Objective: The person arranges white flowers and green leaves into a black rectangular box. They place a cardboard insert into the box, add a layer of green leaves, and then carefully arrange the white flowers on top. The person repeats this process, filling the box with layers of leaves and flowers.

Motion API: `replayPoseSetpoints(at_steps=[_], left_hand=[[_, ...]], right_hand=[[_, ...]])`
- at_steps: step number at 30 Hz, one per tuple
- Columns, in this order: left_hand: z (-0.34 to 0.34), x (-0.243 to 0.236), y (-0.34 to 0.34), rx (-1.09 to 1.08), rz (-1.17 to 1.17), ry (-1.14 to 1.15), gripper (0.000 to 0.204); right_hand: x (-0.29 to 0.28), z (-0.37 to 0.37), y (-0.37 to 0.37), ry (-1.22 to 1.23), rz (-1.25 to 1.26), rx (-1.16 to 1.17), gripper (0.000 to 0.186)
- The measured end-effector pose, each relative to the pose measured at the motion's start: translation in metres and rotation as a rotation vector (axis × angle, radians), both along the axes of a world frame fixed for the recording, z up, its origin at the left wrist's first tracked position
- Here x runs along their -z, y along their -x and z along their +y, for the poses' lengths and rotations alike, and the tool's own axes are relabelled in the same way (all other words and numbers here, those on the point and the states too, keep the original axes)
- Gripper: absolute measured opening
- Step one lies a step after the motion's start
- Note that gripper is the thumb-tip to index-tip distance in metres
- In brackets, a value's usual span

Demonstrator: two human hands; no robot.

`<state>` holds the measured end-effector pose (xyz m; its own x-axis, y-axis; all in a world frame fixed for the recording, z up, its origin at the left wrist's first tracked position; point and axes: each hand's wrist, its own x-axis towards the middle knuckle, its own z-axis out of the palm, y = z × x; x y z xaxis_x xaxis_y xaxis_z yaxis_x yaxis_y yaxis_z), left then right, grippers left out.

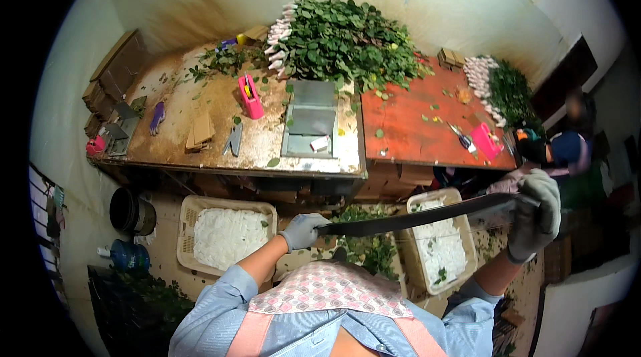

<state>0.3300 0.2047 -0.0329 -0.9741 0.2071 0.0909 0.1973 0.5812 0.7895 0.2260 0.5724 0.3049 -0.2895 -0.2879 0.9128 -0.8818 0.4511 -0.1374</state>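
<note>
Dark strip (pixel 407 221), long.
Spans from left hand (pixel 302 231) to right hand (pixel 537 213), both gloved, each gripping an end.

Blurred co-worker (pixel 569 148) at right.

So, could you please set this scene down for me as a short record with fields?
Left grip: gray-gloved, closed on one end of a long dark strip
Right grip: gray-gloved, closed on the strip toward its other end
Brown table: metal tray, pink holder
Red table: scissors, pink container
Behind: large leafy bundle spanning both tables
Floor: left crate and right crate, both holding white material
Nearby: another person, at right
</note>
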Motion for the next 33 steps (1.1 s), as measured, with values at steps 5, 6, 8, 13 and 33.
replayPoseSetpoints(at_steps=[5, 6, 8, 13, 33], left_hand=[[-0.010, -0.028, 0.037, -0.311, 0.010, 0.002, 0.020], [-0.005, -0.036, 0.045, -0.330, -0.027, -0.012, 0.021], [0.001, -0.050, 0.060, -0.374, -0.100, -0.036, 0.024], [0.035, -0.040, 0.088, -0.485, -0.093, -0.455, 0.031], [-0.090, -0.096, 0.219, -0.398, -0.010, -0.978, 0.081]], right_hand=[[-0.002, 0.039, 0.066, -0.086, -0.568, -0.269, 0.033], [0.001, 0.045, 0.086, -0.214, -0.425, -0.187, 0.033], [0.002, 0.045, 0.109, -0.168, -0.459, -0.178, 0.033], [0.012, 0.014, 0.157, -0.137, -0.290, -0.135, 0.033], [0.052, -0.299, 0.282, -0.750, 0.004, 0.044, 0.024]])
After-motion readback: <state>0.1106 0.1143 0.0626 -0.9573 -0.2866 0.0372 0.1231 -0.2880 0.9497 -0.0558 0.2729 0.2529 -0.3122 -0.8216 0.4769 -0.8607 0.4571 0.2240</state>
